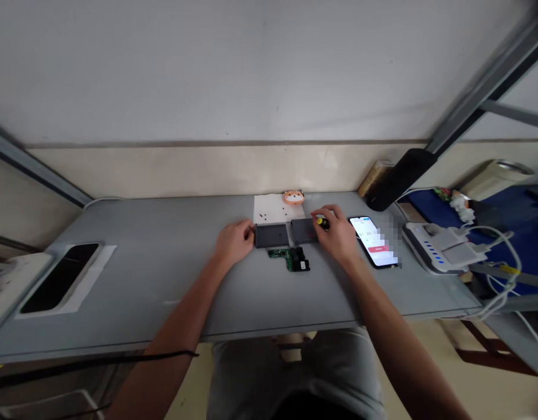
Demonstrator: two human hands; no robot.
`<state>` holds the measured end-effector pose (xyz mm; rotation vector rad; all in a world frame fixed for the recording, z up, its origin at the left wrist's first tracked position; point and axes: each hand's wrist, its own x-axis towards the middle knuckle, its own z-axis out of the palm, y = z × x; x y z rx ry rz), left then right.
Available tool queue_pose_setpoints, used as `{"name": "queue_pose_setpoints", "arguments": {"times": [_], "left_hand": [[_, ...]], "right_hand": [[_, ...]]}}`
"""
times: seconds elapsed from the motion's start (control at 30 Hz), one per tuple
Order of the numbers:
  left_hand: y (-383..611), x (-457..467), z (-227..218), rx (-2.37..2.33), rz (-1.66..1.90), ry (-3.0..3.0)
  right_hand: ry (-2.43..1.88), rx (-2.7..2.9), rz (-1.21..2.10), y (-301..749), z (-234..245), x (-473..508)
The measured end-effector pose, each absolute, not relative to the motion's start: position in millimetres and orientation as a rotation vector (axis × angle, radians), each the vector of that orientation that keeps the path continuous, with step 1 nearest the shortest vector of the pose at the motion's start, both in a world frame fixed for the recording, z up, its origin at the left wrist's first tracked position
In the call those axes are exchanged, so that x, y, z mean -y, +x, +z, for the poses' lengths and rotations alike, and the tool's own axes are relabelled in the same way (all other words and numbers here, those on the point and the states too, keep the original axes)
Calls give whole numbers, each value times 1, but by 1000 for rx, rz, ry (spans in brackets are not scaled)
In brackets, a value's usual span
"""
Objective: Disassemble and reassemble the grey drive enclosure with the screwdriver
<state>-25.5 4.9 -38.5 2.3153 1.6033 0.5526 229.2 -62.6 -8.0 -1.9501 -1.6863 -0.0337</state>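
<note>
My left hand [234, 240] rests on the grey table [173, 280], its curled fingers touching the left end of a dark grey case half [272, 235]. My right hand [336, 233] is closed round a small screwdriver with a yellow and black handle [322, 221], held over a second dark grey case half [303, 230]. A green circuit board [290, 257] lies just in front of the two halves. Behind them is a white sheet of paper [271, 208] with a few small dark screws [264, 216] on it.
An orange animal-shaped item [294, 197] sits at the paper's far edge. A lit phone [374, 241] lies right of my right hand. A white power strip with plugs and cables [439, 251] is further right. A dark slot [59, 277] opens in the table at left.
</note>
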Motion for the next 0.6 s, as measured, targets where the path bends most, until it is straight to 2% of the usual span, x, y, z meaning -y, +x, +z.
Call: {"name": "queue_pose_setpoints", "arguments": {"times": [0.13,0.37,0.6], "left_hand": [[-29,-5,-37,-1648,580,2290],[-30,-4,-34,-1684,594,2279],[-28,-2,-33,-1712,675,2298]], "right_hand": [[-1794,1627,-125,222,-6,87],[-1671,1909,-34,213,-39,130],[-1558,2060,84,212,-38,124]]}}
